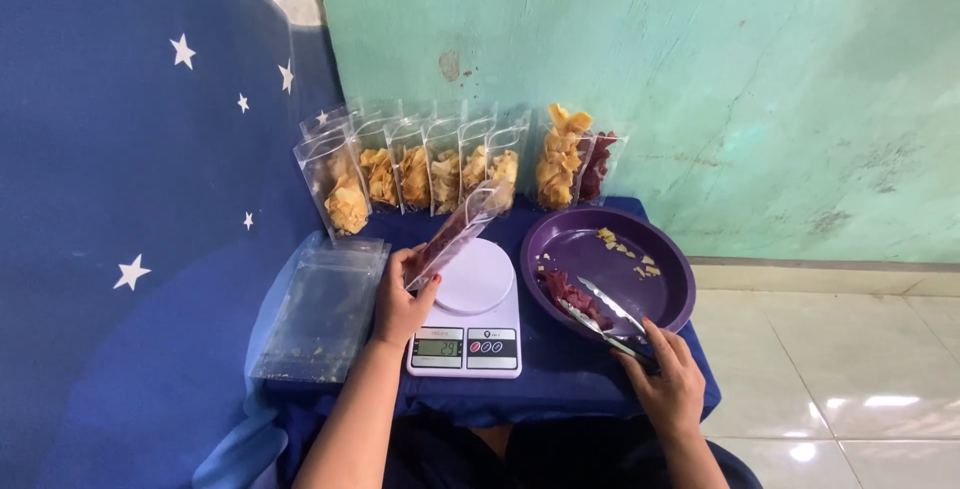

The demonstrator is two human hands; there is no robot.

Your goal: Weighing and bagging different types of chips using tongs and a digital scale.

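Clear pouch (455, 234) partly filled with dark red chips, held tilted over the white plate of the kitchen scale (468, 311), its bottom end low near the plate's left edge; can't tell if it touches the plate. Left hand (402, 301) pinches the pouch at its lower part, fingers curled around it, thumb on the near side. Scale sits mid-desk, display and buttons facing the person.

Right hand (665, 379) closed around the handle end of metal tongs (600, 315); tong tips reach into the purple round bowl (668, 294) and lie at a small heap of dark red chips (568, 294) in the bowl's near-left part. A few yellow chip crumbs (625, 251) lie toward the bowl's far side. Bowl just right of the scale.

Stack of empty clear pouches (325, 307) lies flat left of the scale, near the left hand. Along the back, against the wall, a row of filled pouches (420, 171) with yellow chips stands upright; at the row's right end one overfilled yellow pouch, and one pouch of dark red chips (598, 164) beside it.

Desk (560, 374) covered in dark blue cloth. Blue backdrop with white stars on the left, green wall behind, pale tiled floor on the right.
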